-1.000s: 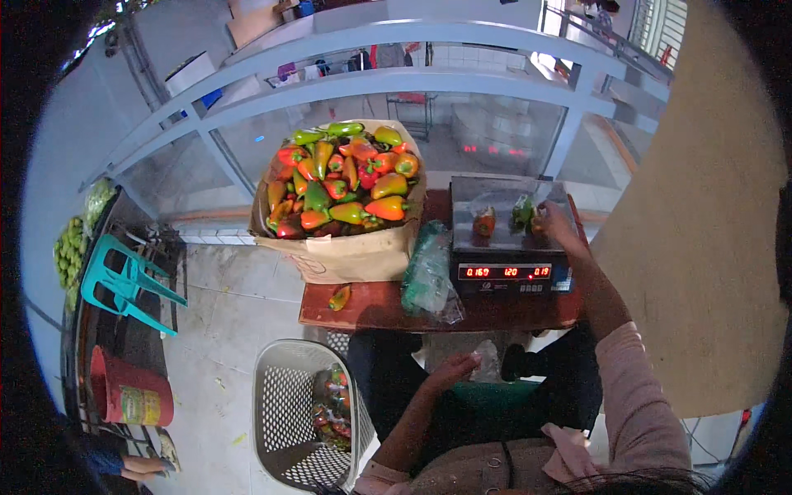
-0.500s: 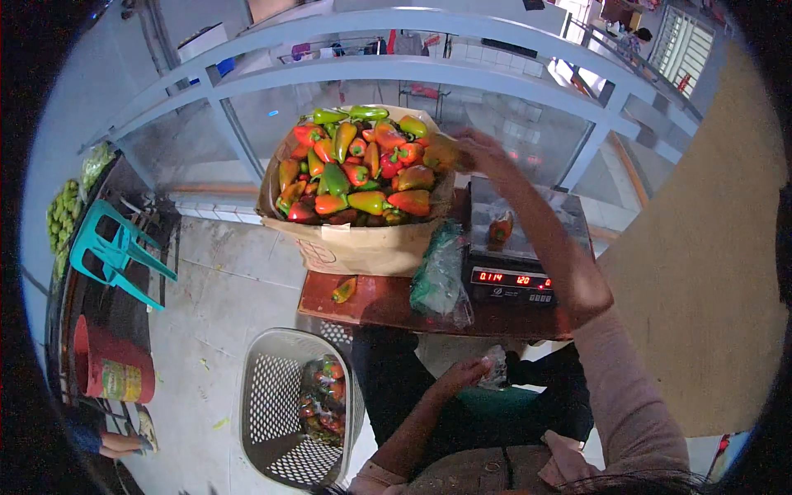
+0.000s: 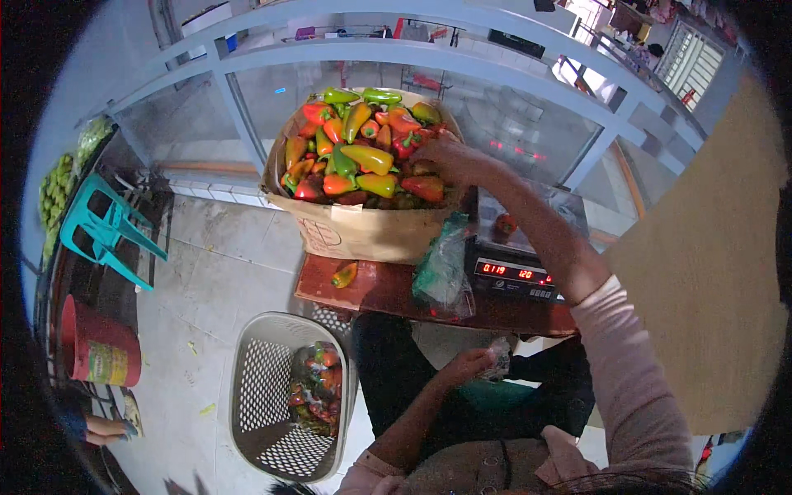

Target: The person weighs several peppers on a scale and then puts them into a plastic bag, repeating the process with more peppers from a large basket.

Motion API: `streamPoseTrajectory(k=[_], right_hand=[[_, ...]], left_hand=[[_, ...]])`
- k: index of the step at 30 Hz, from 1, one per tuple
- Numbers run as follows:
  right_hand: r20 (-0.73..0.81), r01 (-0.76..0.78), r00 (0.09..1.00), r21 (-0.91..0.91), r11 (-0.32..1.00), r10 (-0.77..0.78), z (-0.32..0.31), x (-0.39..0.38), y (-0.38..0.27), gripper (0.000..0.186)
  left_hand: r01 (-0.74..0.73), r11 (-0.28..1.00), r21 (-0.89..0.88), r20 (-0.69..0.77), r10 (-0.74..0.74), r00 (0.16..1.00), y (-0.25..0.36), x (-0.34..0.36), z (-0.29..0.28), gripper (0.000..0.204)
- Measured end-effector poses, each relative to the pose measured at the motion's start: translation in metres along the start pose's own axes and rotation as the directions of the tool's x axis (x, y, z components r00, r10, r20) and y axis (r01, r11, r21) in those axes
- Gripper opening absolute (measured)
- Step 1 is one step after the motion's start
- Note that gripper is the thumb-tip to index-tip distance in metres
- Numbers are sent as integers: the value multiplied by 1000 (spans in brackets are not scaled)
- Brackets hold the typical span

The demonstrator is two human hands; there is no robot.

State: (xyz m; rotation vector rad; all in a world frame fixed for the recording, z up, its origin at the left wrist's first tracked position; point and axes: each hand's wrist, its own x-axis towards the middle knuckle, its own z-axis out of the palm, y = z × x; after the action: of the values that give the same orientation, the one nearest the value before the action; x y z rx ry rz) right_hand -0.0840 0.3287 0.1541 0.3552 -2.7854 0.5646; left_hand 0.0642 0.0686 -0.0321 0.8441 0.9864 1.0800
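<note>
Head: peppers (image 3: 367,157) apparently beneath right grip (image 3: 450,160)

Red and green peppers (image 3: 367,158), brown bag (image 3: 371,235), red bucket (image 3: 97,337)

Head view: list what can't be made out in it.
In the head view:
Right hand: fingertips blurred among peppers; grip unclear.
Digital scale's display: right end, behind the right forearm.
Lower peppers in the brown carton: under the top layer.
Person at lower left: mostly cut off by the picture's dark edge.
</note>
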Motion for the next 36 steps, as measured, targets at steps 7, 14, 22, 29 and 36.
streamPoseTrajectory(k=[7, 14, 22, 29, 36], right_hand=[[-71, -249, 968, -225, 942, 239, -22, 5, 4, 38], [-146, -98, 854, 898, 429, 500, -63, -44, -19, 43], [-253, -650, 397, 601, 465, 882, -80, -204, 13, 36], [-297, -925, 136, 303, 229, 945, -43, -302, 31, 43], [-451, -985, 116, 63, 161, 885, -8, -273, 16, 47]], left_hand=[[36, 999, 25, -76, -34, 997, -10, 4, -5, 36], [129, 990, 49, -20, -128, 992, -11, 5, -9, 38], [95, 987, 129, -104, -82, 991, -5, 0, -21, 32], [197, 972, 124, -232, -165, 959, 4, -1, -10, 34], [228, 958, 177, -176, -197, 964, 3, -13, -20, 39]])
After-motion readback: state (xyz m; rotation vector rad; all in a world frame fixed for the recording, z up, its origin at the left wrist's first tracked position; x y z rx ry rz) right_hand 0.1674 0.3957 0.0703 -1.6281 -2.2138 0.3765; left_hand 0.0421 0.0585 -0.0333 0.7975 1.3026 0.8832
